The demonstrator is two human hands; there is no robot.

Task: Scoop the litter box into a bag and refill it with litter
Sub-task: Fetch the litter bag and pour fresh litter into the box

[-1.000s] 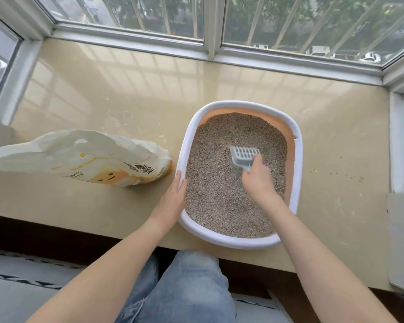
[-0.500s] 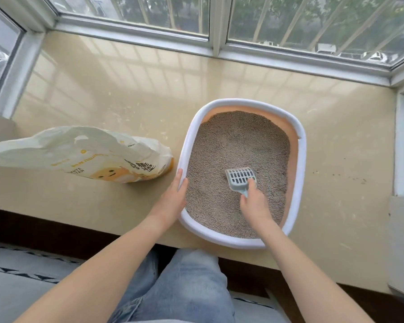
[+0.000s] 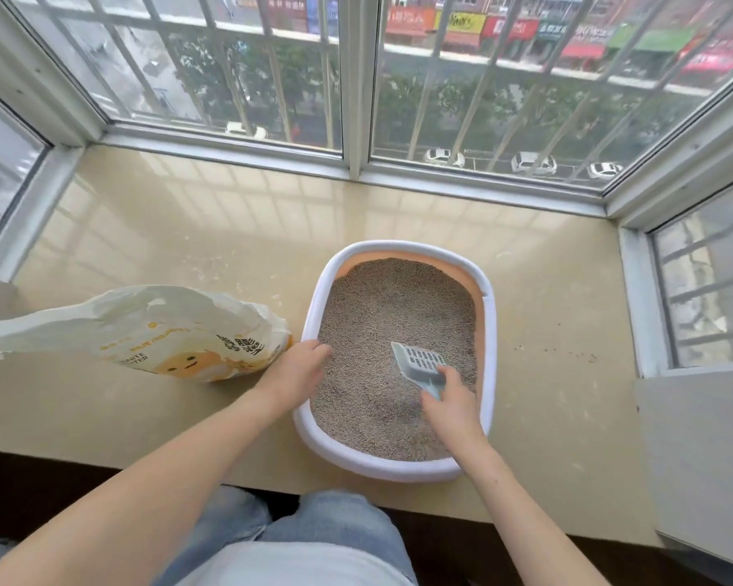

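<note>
Your right hand (image 3: 451, 406) grips the light, stiff litter scoop (image 3: 420, 365) by its handle; your left hand (image 3: 301, 367) clasps the litter box (image 3: 489, 332) rim.

Beige table (image 3: 187, 230) with scattered specks — barred window (image 3: 356, 78) beyond the fingers, parked white cars (image 3: 530, 162) outside; jeans (image 3: 335, 518) below.

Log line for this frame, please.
right hand grips scoop in litter | left hand holds litter box rim | litter bag lying beside box
</note>
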